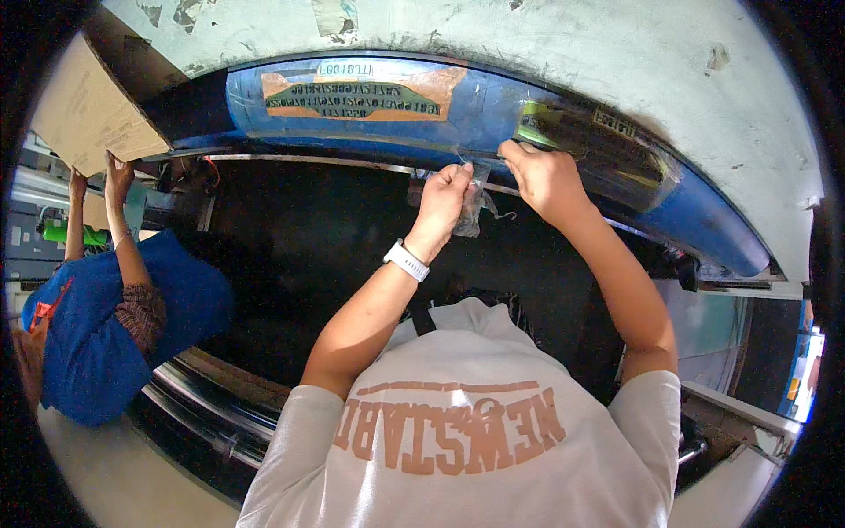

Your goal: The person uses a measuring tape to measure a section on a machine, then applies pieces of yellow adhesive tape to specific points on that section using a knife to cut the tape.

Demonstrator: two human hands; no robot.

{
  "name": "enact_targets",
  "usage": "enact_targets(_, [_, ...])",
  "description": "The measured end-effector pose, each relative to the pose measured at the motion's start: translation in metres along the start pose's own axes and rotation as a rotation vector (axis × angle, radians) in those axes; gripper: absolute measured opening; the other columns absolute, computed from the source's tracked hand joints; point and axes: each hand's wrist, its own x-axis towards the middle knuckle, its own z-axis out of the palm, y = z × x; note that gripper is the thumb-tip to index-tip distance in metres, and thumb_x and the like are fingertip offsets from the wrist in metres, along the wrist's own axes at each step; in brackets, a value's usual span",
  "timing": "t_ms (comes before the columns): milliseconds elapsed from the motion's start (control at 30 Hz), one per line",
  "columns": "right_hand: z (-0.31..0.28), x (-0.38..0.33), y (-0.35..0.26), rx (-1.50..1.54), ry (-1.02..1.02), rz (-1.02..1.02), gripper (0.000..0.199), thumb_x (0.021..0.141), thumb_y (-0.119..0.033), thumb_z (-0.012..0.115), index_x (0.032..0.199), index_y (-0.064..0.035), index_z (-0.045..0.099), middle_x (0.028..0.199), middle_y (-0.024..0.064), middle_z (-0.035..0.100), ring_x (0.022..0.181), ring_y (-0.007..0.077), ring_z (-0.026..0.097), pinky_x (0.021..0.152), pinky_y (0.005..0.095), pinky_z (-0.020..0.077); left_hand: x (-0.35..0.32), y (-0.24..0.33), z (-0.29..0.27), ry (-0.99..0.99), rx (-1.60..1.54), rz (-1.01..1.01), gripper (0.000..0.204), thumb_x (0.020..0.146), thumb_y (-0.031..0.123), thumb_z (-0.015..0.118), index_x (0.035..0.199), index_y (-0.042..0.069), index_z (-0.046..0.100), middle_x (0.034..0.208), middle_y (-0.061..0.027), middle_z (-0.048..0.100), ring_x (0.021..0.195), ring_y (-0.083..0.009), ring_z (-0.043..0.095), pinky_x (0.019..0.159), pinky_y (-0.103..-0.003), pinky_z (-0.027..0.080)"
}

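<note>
Crumpled clear film (468, 218) hangs under the left hand's fingertips, mid-scene, just this side of a blue curved cylinder.

Near: pale shirt (440, 440) of the wearer, both forearms reaching forward. White wristwatch (407, 261) on the left wrist.

Hands: apart, a short gap between. Left hand (446, 195) pinches the film by its upper end. Right hand (550, 180), to its right, has thumb and finger drawn together at the near edge of the cylinder; cannot tell what, if anything, sits between them.

Left side: co-worker in a blue top (97, 334), hands on a cardboard sheet (97, 114).

Far: blue cylinder (480, 101) with a printed plate (352, 99) taped on at left and a dark plate (607, 145) at right; pale panel (563, 44) beyond.

Risks (judgement): a loosened pinch could drop film into the dark gap below; a sharp tug near the dark plate could lift its edge; loose film could cling to the fingers.
</note>
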Motion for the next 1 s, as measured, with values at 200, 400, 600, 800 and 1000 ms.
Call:
enact_targets(200, [-0.002, 0.004, 0.005, -0.128, -0.114, -0.050, 0.011, 0.076, -0.007, 0.054, 0.087, -0.0082, 0.055, 0.071, 0.0134, 0.063, 0.067, 0.0323, 0.064, 0.055, 0.0442, 0.0507, 0.002, 0.000, 0.003, 0.018, 0.017, 0.047, 0.030, 0.094, 0.027, 0.057, 0.069, 0.013, 0.051, 0.058, 0.0051, 0.047, 0.048, -0.0067, 0.041, 0.046, -0.022, 0.033])
enact_targets(400, [-0.029, 0.001, 0.001, -0.197, -0.240, 0.001, 0.008, 0.076, -0.011, 0.054, 0.081, -0.0071, 0.059, 0.070, 0.0151, 0.064, 0.065, 0.0339, 0.065, 0.058, 0.0460, 0.0515, 0.005, -0.002, -0.003, -0.030, -0.020, 0.058, 0.029, 0.095, 0.027, 0.055, 0.070, 0.013, 0.051, 0.058, 0.0053, 0.047, 0.047, -0.0053, 0.040, 0.044, -0.021, 0.032])
enact_targets(600, [-0.018, -0.019, -0.018, -0.154, -0.178, 0.128, 0.012, 0.074, -0.015, 0.056, 0.078, -0.0051, 0.060, 0.065, 0.0165, 0.063, 0.060, 0.0346, 0.064, 0.055, 0.0464, 0.0514, 0.004, 0.007, 0.002, 0.010, 0.105, 0.023, 0.029, 0.095, 0.027, 0.055, 0.069, 0.013, 0.052, 0.057, 0.0064, 0.046, 0.046, -0.0051, 0.038, 0.043, -0.021, 0.029])
enact_targets(800, [0.019, -0.051, -0.034, -0.060, -0.018, 0.316, 0.011, 0.079, -0.013, 0.054, 0.084, -0.0027, 0.056, 0.063, 0.0152, 0.063, 0.058, 0.0331, 0.064, 0.052, 0.0433, 0.0511, 0.003, 0.013, 0.003, 0.019, 0.147, 0.035, 0.029, 0.094, 0.026, 0.057, 0.068, 0.014, 0.053, 0.058, 0.0071, 0.046, 0.047, -0.0053, 0.038, 0.043, -0.022, 0.029])
enact_targets(1000, [0.051, -0.066, -0.043, 0.007, 0.054, 0.390, 0.009, 0.084, -0.010, 0.055, 0.086, -0.0038, 0.050, 0.058, 0.0124, 0.060, 0.054, 0.0302, 0.062, 0.048, 0.0397, 0.0484, 0.001, 0.025, 0.005, 0.026, 0.215, -0.035, 0.031, 0.094, 0.025, 0.056, 0.067, 0.011, 0.053, 0.057, 0.0056, 0.046, 0.049, -0.0056, 0.037, 0.047, -0.022, 0.029])
